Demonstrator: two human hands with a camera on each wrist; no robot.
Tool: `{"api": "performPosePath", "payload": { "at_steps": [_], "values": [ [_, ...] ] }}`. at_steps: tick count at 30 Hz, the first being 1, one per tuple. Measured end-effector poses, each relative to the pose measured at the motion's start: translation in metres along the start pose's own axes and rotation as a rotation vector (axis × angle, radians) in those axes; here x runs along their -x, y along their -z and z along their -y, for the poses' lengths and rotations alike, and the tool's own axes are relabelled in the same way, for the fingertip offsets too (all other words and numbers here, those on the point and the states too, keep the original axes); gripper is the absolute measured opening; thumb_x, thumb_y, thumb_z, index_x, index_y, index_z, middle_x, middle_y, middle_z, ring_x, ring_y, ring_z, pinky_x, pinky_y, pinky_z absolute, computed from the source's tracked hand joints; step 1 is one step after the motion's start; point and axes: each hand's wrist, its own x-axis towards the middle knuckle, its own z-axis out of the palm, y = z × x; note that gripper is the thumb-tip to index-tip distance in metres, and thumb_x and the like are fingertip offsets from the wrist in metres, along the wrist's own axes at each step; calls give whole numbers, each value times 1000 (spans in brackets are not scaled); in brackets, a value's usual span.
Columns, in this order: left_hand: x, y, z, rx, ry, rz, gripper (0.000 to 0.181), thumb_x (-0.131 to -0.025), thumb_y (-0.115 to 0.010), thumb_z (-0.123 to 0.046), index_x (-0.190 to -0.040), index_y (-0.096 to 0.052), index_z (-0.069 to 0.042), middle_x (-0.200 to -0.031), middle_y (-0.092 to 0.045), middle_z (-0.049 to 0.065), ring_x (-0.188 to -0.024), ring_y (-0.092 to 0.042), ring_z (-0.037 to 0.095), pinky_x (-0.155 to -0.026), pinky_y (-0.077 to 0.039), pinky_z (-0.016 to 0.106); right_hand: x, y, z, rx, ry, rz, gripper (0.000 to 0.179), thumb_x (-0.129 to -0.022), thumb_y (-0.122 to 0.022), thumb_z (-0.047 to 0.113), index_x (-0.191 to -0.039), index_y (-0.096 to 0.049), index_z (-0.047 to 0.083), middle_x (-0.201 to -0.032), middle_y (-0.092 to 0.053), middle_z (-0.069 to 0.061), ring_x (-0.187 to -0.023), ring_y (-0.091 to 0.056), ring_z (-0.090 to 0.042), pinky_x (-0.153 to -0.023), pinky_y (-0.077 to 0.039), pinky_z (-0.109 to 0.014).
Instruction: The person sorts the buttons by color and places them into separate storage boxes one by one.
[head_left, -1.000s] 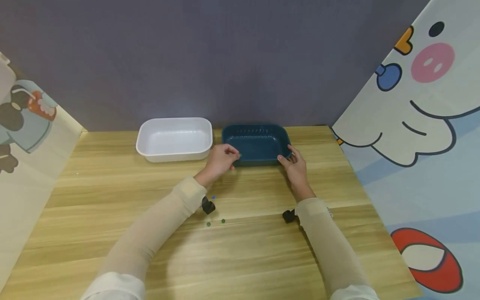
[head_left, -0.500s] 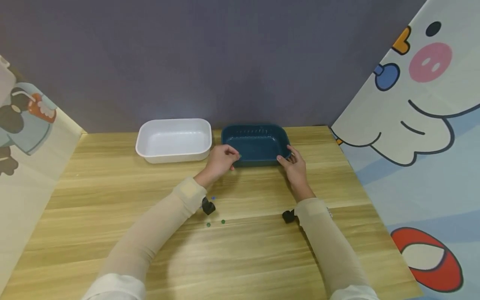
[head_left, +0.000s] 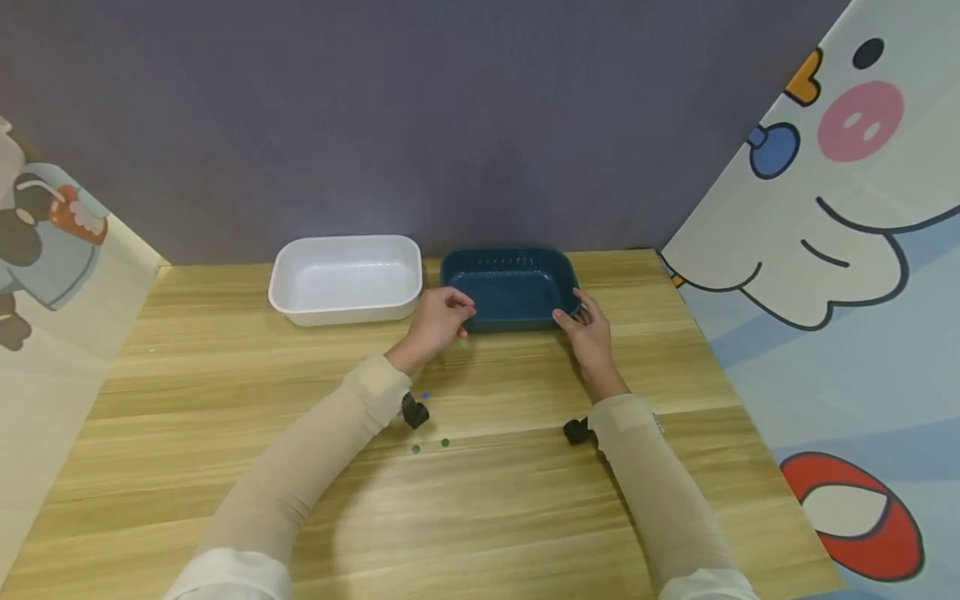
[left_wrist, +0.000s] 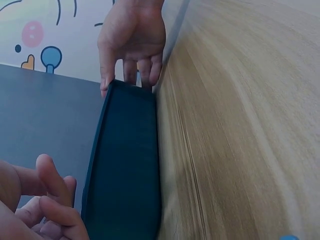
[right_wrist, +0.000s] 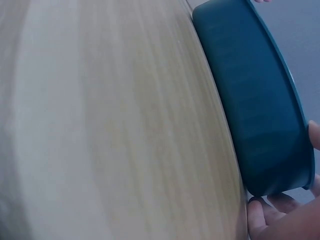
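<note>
A dark teal rectangular basin [head_left: 512, 292] stands on the wooden table at the foot of the grey wall. My left hand [head_left: 438, 318] is at its near left corner, fingers loosely bent over the rim; no bead shows between the fingertips [left_wrist: 46, 162] in the left wrist view. My right hand [head_left: 591, 337] holds the basin's right end, thumb on the rim and fingers round the outer wall. Two small green round beads [head_left: 446, 442] and a small blue one [head_left: 425, 396] lie on the table in front of my left forearm.
A white rectangular basin [head_left: 347, 321] stands just left of the teal one. A grey wall [head_left: 375, 125] closes off the back. Panels with cartoon prints [head_left: 840, 250] stand on both sides. Black wrist mounts [head_left: 415, 412] stick out from my sleeves.
A green bead that showed at my left fingertips in the earlier frames is no longer seen there. Both hands stay almost where they were; the view shifts slightly.
</note>
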Motion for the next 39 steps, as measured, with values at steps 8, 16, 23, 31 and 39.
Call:
{"api": "performPosePath", "payload": {
  "at_steps": [8, 16, 23, 31, 39],
  "values": [
    [2, 2, -2, -13, 13, 9, 16, -99, -65, -10, -108, -71, 2, -100, -71, 8, -57, -65, 19, -48, -46, 23, -2, -1, -4, 11, 39, -10, 66, -95, -72, 16, -154, -43, 18, -162, -30, -10, -146, -34, -28, -114, -37, -39],
    [5, 3, -2, -10, 14, 15, 15, -98, -66, -8, -107, -71, 3, -97, -72, 8, -56, -64, 18, -50, -49, 24, 6, -2, 10, -1, 6, 9, 67, -96, -71, 14, -155, -41, 16, -164, -26, -11, -147, -31, -29, -115, -37, -41],
    [8, 6, -2, 8, 13, 23, 13, -97, -66, -6, -105, -71, 3, -96, -71, 11, -56, -64, 18, -49, -48, 22, 0, -1, -2, -1, 12, -1, 66, -95, -72, 17, -154, -43, 20, -164, -26, -7, -147, -30, -27, -115, -36, -39],
    [10, 6, 0, -13, 9, 11, 13, -96, -68, -7, -104, -72, 2, -95, -72, 10, -54, -63, 18, -46, -43, 21, 1, 1, 4, 3, -16, 7, 68, -95, -73, 16, -155, -41, 17, -165, -24, -9, -148, -29, -29, -116, -35, -40],
    [14, 8, 3, -17, 6, 32, 8, -96, -67, -5, -101, -71, 0, -101, -73, 18, -61, -67, 29, -45, -40, 19, 15, -3, 25, 23, -23, 21, 69, -96, -71, 15, -156, -38, 11, -165, -20, -14, -149, -24, -34, -116, -34, -43]
  ]
}}
